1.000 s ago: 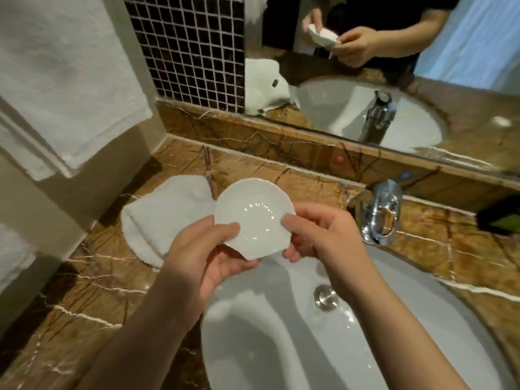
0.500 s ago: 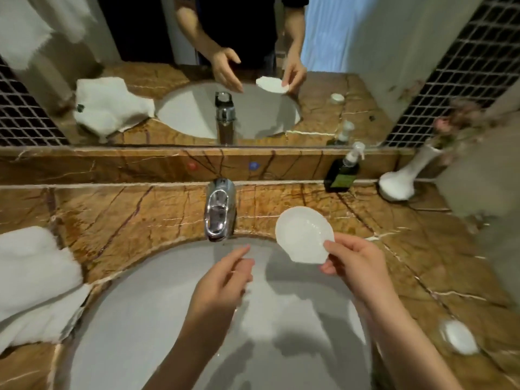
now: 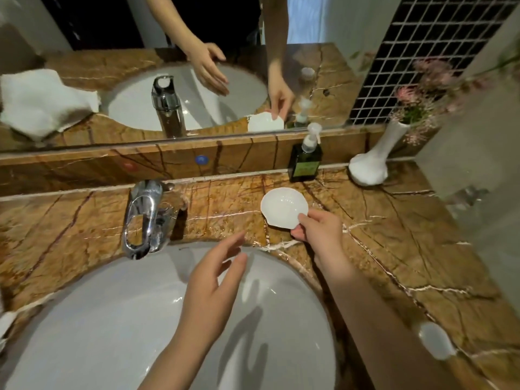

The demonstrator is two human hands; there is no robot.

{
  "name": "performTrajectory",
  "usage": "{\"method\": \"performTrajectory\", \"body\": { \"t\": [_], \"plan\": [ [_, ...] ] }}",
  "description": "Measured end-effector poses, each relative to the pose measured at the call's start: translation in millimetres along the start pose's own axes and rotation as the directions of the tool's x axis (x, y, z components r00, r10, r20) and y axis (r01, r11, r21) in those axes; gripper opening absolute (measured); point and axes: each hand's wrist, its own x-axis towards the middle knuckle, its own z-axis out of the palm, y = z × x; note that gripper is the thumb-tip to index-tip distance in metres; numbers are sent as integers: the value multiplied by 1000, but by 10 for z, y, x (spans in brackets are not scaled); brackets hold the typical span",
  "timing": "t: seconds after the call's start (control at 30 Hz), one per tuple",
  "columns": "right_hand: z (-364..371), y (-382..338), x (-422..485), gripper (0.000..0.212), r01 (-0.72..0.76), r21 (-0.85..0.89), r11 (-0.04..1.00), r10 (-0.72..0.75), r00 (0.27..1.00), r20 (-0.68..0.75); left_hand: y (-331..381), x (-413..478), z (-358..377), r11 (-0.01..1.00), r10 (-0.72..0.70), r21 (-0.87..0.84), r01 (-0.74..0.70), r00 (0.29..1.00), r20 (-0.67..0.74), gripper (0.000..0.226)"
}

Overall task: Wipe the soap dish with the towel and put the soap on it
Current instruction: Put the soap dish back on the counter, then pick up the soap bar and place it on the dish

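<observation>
Right of the chrome faucet (image 3: 146, 218), the white shell-shaped ceramic soap dish (image 3: 282, 207) now sits low over the marble counter (image 3: 394, 235), pinched by the right hand (image 3: 320, 229). Having let go, the left hand (image 3: 213, 285) hovers spread and empty; the pale oval soap (image 3: 436, 343) waits near right.

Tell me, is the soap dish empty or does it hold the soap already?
Empty. The soap dish, held at its near edge by the right hand, shows only a bare white bowl. The soap lies apart on the countertop.
</observation>
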Motion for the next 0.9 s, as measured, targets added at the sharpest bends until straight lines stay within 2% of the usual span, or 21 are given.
{"method": "performTrajectory", "body": {
  "t": [0.2, 0.33, 0.6, 0.77, 0.9],
  "plan": [
    [21, 47, 16, 28, 83, -36, 996, -83, 997, 5, 68, 81, 79, 998, 56, -14, -56, 998, -18, 38],
    [42, 46, -6, 48, 109, -84, 990, -111, 994, -12, 83, 62, 79, 995, 89, 38, -88, 996, -10, 40],
    [29, -41, -169, 56, 148, -202, 968, -156, 987, -25, 52, -34, -62, 970, 187, 142, -197, 979, 79, 42],
    [-138, 17, -753, 48, 275, -412, 869, -287, 957, 32, 109, -157, -178, 923, 258, 237, -303, 945, 201, 39],
    [-503, -104, -1239, 45, 382, -525, 761, -427, 904, 40, 341, -193, -58, 809, 364, 358, -467, 875, 318, 45]
  ]
}}
